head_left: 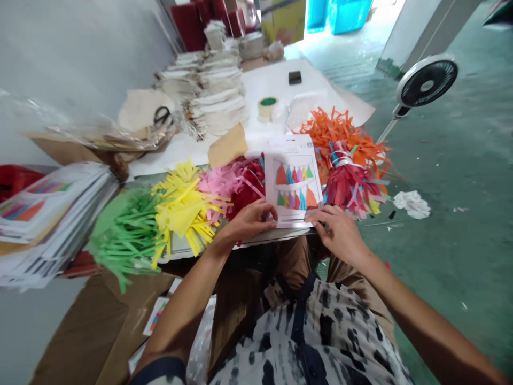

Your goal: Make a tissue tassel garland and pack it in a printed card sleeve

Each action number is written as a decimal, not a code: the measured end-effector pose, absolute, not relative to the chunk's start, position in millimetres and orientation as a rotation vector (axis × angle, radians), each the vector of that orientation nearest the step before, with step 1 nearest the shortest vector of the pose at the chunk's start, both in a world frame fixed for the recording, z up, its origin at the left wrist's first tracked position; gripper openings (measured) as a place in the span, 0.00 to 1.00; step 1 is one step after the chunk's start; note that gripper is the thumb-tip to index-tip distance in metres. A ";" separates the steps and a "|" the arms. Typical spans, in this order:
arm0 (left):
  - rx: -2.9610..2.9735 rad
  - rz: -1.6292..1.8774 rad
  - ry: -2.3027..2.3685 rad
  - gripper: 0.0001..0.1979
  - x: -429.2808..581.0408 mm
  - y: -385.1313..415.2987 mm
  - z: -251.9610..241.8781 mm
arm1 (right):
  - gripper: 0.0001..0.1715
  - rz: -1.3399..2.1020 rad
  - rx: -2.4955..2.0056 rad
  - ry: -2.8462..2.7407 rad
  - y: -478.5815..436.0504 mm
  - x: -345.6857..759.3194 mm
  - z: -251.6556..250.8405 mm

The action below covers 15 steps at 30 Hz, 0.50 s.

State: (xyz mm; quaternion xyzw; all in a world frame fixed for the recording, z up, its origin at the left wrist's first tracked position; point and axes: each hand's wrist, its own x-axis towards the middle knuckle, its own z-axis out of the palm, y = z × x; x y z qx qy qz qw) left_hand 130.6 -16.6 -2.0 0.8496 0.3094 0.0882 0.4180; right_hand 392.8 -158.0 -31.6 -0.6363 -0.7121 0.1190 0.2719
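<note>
A flat white packet printed with a picture of colourful tassels lies at the table's front edge. My left hand pinches its lower left corner, and my right hand grips the lower right corner. Close by my right hand sits a tied bundle of red and mixed-colour paper tassels, with orange tassels behind it. To the left of the packet lie red and pink tassels, then yellow tassels and green tassels. What is inside the packet, if anything, I cannot make out.
Stacks of cream-coloured bundles stand at the back, near a roll of tape and black scissors. Printed packets are piled at far left. A fan stands right of the table; a cardboard box sits below left.
</note>
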 end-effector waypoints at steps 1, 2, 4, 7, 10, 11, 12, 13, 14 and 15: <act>2.141 0.241 0.809 0.15 131.8 -18.4 1.3 | 0.14 0.309 -1.707 -1.938 -157.5 392.0 -31.4; 2.142 0.297 0.879 0.17 133.6 -20.1 5.5 | 0.14 0.298 -1.693 -1.960 -157.1 391.1 -30.9; 2.116 0.511 1.130 0.18 139.9 -21.9 14.8 | 0.13 0.279 -1.660 -1.995 -157.5 388.9 -29.8; 1.934 0.851 1.450 0.21 157.2 -16.0 24.2 | 0.11 0.257 -1.627 -2.004 -162.7 385.4 -30.5; 1.666 0.955 1.478 0.30 177.1 -0.6 21.9 | 0.12 0.258 -1.598 -2.003 -172.6 384.4 -35.5; 1.600 0.968 1.464 0.32 182.1 4.4 19.9 | 0.12 0.263 -1.582 -2.009 -175.9 385.2 -37.1; 1.559 0.981 1.447 0.32 185.6 8.1 18.5 | 0.13 0.268 -1.562 -2.019 -178.6 386.6 -37.9; 1.537 1.000 1.424 0.32 187.6 9.4 18.4 | 0.13 0.273 -1.542 -2.035 -180.5 388.6 -37.3; 1.516 1.029 1.396 0.31 188.1 7.8 20.3 | 0.13 0.276 -1.516 -2.040 -181.3 390.8 -34.8; 1.501 1.066 1.365 0.30 187.5 2.6 24.1 | 0.12 0.270 -1.490 -2.017 -181.0 393.1 -29.9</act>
